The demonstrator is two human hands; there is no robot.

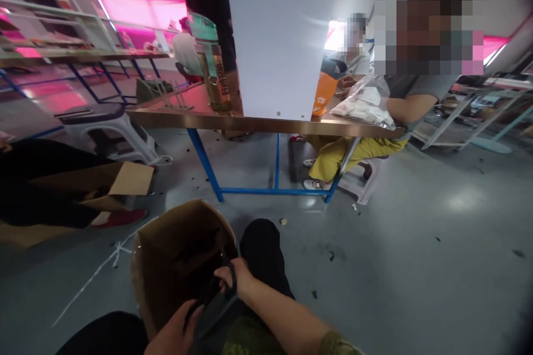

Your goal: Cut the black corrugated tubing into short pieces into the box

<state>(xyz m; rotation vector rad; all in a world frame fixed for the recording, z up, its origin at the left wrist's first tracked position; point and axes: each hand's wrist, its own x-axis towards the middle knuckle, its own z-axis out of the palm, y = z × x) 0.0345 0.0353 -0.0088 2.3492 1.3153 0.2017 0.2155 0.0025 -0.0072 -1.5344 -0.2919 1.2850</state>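
My right hand (235,276) is closed around the dark handles of a pair of scissors (225,247), whose blades point up over an open cardboard box (144,272) between my knees. At the lower edge of the view, my left hand (177,330) is closed on a dark strip of material (204,297). The strip reaches toward my right hand, and its exact kind is hard to make out. Inside the box lie dark pieces in shadow.
Ahead stands a table (175,120) on blue legs, bearing a white panel (278,39), a bottle (214,66), an orange bag (325,91) and a clear bag of white pieces (366,102). A seated person (420,100) is behind it. Left are a stool (112,127) and another cardboard box (131,178).
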